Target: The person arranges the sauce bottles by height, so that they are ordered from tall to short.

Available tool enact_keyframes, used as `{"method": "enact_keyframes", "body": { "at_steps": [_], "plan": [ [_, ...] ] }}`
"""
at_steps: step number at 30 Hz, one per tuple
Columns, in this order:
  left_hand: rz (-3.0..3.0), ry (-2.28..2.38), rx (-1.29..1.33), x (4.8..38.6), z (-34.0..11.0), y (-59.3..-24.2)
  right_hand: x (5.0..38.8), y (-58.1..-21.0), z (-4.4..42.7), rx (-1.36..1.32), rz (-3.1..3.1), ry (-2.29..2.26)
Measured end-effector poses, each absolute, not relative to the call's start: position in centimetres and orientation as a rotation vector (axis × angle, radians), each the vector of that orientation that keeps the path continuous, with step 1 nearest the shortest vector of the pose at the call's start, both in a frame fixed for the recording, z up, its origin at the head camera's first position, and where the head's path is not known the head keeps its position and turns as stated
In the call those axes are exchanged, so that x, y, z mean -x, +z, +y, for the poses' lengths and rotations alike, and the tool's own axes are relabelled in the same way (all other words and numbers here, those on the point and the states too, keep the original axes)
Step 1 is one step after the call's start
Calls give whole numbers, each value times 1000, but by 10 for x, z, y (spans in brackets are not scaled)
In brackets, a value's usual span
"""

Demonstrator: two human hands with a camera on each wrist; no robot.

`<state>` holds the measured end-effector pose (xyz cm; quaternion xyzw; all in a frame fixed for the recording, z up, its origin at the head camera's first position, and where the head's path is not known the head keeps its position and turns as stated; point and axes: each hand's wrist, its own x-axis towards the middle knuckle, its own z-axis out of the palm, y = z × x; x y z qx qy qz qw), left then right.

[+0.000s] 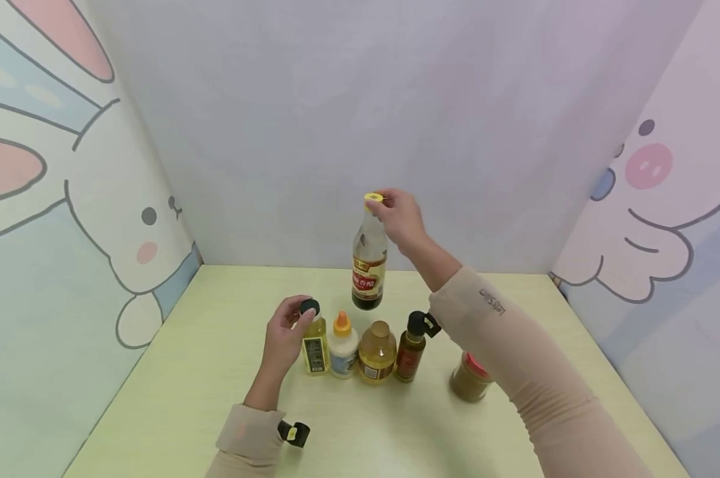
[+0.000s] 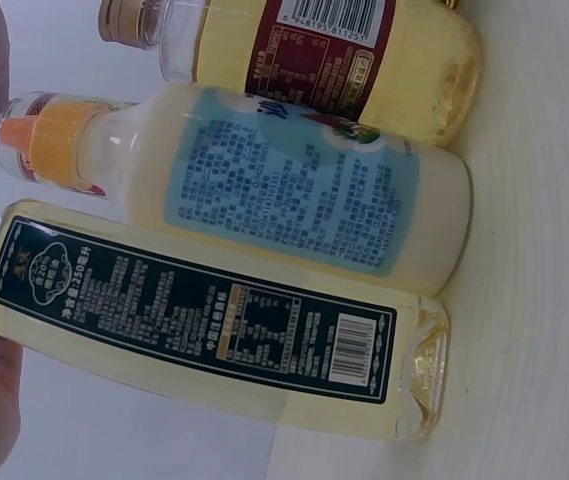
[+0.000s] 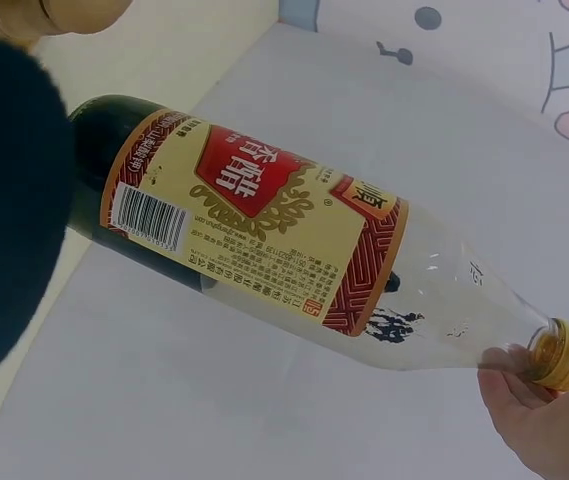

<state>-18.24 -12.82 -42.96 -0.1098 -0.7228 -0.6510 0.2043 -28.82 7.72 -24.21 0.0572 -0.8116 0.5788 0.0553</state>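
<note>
By its yellow-capped neck, my right hand (image 1: pixel 402 218) grips a glass vinegar bottle (image 1: pixel 368 265) with a red and cream label. Dark liquid fills its lower part in the right wrist view; whether its base touches the table I cannot tell. My left hand (image 1: pixel 283 342) holds the dark green cap end of a square bottle (image 1: pixel 315 352) of pale yellow liquid, upright on the table. Right beside that one stands a white squeeze bottle (image 1: pixel 343 352) with an orange tip. Further right in the row are a round amber bottle (image 1: pixel 377 352) and a slim dark-capped bottle (image 1: pixel 410 355).
A squat brown jar (image 1: pixel 470 380) with a red lid stands apart on the right, partly behind my right sleeve. The pale yellow table (image 1: pixel 175 385) ends against a grey back wall (image 1: pixel 276 166). Side walls with cartoon animals flank it.
</note>
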Motion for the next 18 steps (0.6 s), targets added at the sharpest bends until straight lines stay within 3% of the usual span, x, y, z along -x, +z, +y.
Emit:
{"method": "enact_keyframes", "body": {
  "at_steps": [10, 18],
  "plan": [
    [-2042, -1840, 260, 181, -129, -426, 299, -250, 59, -176, -2462, 1745],
    [-2108, -1815, 213, 163, -124, -399, 310, -262, 42, -183, -2505, 1696]
  ]
}}
